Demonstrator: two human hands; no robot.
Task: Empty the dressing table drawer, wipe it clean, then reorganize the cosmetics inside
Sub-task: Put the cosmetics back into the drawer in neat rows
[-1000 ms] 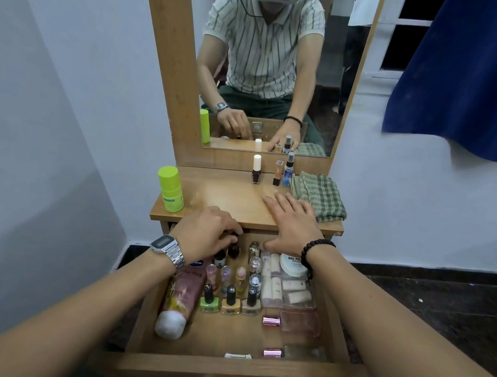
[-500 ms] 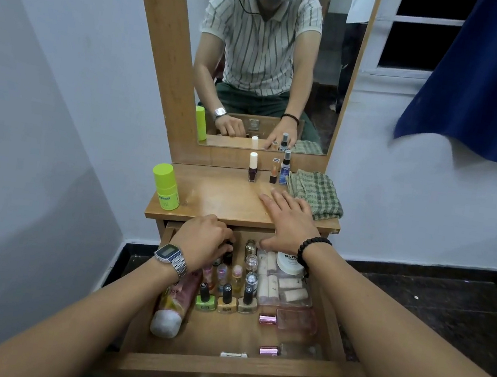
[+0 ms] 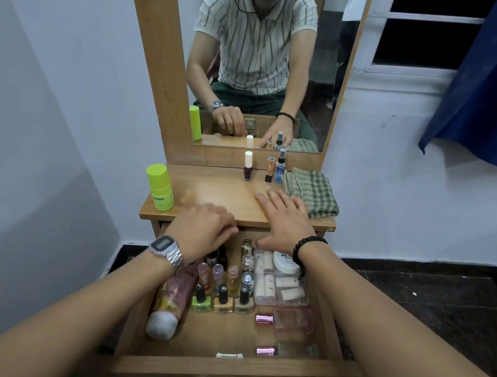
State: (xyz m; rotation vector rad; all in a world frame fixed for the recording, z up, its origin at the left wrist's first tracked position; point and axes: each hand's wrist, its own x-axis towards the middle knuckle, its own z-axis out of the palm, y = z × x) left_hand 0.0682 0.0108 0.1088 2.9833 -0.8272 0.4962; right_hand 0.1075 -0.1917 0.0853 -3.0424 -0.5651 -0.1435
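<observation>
The dressing table (image 3: 227, 198) stands against the wall with its drawer (image 3: 235, 373) pulled fully out toward the person, and most of the cosmetics are still inside, so the emptying looks only just begun. The biggest item in the drawer is a pink tube (image 3: 170, 301) lying along the left side, cap toward the front; it is probably soft and light, best taken round its middle. On the right lie two clear glass bottles with pink caps (image 3: 290, 320), likely heavier, slick and breakable, so a full grip round the body seems wise. Behind them is a clear case of pale tubes (image 3: 278, 287) and a white jar (image 3: 286, 261). Rows of small nail polish bottles (image 3: 221, 300) stand upright in the middle, close together; they look tippy and fragile, and a pinch at the tall cap should lift one cleanly. The left hand (image 3: 203, 233) is curled down over the back row of small bottles, but whether it is gripping one is hidden. The right hand (image 3: 287, 222) lies flat, fingers spread, on the tabletop just beside a folded checked cloth (image 3: 313, 193). A green bottle (image 3: 160, 187) and three small bottles (image 3: 268, 170) already stand on top.
</observation>
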